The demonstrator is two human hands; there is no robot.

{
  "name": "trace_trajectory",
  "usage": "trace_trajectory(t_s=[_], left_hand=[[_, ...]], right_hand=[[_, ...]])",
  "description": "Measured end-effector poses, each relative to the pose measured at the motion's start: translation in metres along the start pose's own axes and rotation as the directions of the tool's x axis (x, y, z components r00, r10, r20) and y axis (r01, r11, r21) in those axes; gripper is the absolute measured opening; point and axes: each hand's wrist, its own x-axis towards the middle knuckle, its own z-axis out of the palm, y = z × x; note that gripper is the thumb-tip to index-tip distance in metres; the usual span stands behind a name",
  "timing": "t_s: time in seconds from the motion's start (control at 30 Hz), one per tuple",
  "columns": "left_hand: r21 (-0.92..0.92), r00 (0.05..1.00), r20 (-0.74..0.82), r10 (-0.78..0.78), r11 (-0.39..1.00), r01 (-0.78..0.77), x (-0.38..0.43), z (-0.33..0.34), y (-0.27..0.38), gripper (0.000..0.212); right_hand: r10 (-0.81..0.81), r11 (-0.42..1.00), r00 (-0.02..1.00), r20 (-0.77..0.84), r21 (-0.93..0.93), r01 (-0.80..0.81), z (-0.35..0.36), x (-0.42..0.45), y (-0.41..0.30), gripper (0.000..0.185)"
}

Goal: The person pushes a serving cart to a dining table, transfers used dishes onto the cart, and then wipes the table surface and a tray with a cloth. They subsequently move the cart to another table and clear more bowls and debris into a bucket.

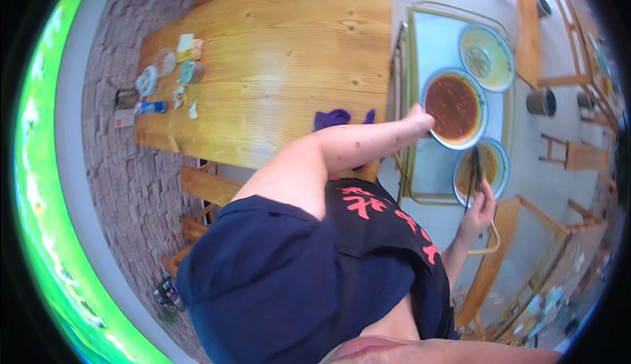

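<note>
My left hand (421, 120) grips the near rim of a white bowl (452, 108) of red-brown broth with small bits afloat. That bowl overlaps the bowls on either side; whether it rests on the cart or is lifted, I cannot tell. My right hand (480, 206) is closed on dark chopsticks (475, 169), whose tips reach into a second bowl (497, 159) with a shallow layer of brownish broth. A third bowl (485, 56), with only a little residue inside, stands at the far end. Beneath them is a metal-framed serving cart (434, 176) with a pale blue top.
A long wooden table (296, 48) lies to my left, with a purple cloth (335, 117) at its edge. A tape roll (191, 72), a blue packet (152, 107) and crumpled tissues (193, 108) sit at its far end. Benches (493, 260), stools (586, 156) and bins (541, 102) stand beyond the cart.
</note>
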Motion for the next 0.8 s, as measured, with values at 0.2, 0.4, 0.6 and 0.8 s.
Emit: trace_trajectory(t_s=[0.2,0.4,0.6,0.8], left_hand=[[-0.056,0.997,0.026,0.075,0.996,-0.074,0.014,-0.007,-0.015,0.030],[0.117,0.999,-0.031,0.021,0.993,-0.017,-0.001,0.003,0.003,0.031],[0.033,0.980,-0.115,0.162,0.987,-0.159,0.017,-0.010,-0.020,0.021],[0.364,0.939,-0.276,0.206,0.926,-0.096,0.023,-0.007,-0.031,0.040]], right_hand=[[-0.130,0.991,0.991,0.035,-0.022,0.130,0.018,0.008,-0.020,0.018],[-0.076,0.997,0.997,0.013,0.036,0.075,0.015,0.000,-0.019,0.017],[-0.068,0.997,0.994,0.089,-0.021,0.070,0.019,-0.008,-0.019,0.020],[-0.116,0.973,0.957,0.265,-0.163,0.163,0.027,-0.044,-0.007,0.018]])
